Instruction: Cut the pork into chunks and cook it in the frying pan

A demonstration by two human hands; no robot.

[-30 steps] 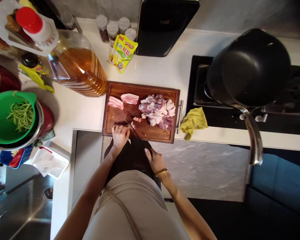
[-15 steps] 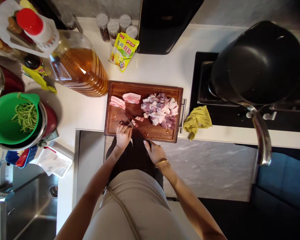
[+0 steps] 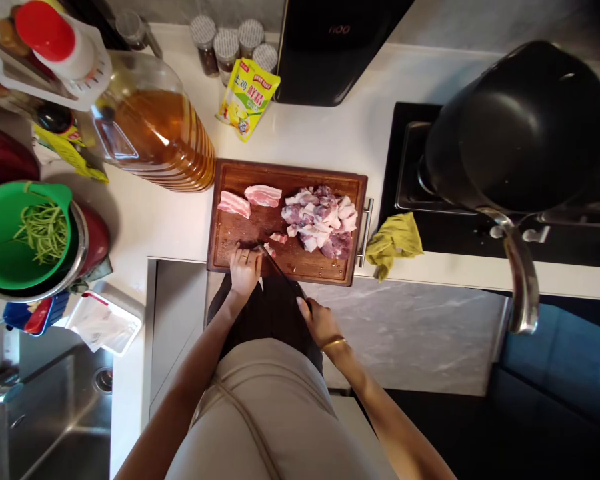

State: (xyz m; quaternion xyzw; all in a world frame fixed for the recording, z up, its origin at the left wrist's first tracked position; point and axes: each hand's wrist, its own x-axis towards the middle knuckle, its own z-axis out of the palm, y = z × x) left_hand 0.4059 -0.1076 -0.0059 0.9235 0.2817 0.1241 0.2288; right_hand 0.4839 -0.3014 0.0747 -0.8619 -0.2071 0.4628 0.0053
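Observation:
On a wooden cutting board (image 3: 230,233), my left hand (image 3: 245,272) is curled at the near edge, fingers pressed down on a piece of meat that they mostly hide. My right hand (image 3: 323,321) grips a knife (image 3: 281,272), its blade slanting across the board's near edge with the tip close to my left fingers. Small cut bits of meat (image 3: 279,237) lie beside the blade. Two pork belly slices (image 3: 263,195) rest farther back on the left. A heap of raw meat chunks (image 3: 320,220) covers the board's right part.
A large oil bottle (image 3: 155,133) stands left of the board, near a yellow seasoning packet (image 3: 249,99). At far left, a green colander (image 3: 0,233) holds shredded greens, above a sink (image 3: 55,427). Right are a yellow cloth (image 3: 394,243) and a black pan (image 3: 520,127) whose handle overhangs the counter.
My right hand has drawn the knife back toward my body and slightly right, so less of the blade lies over the board. My left hand has shifted slightly left.

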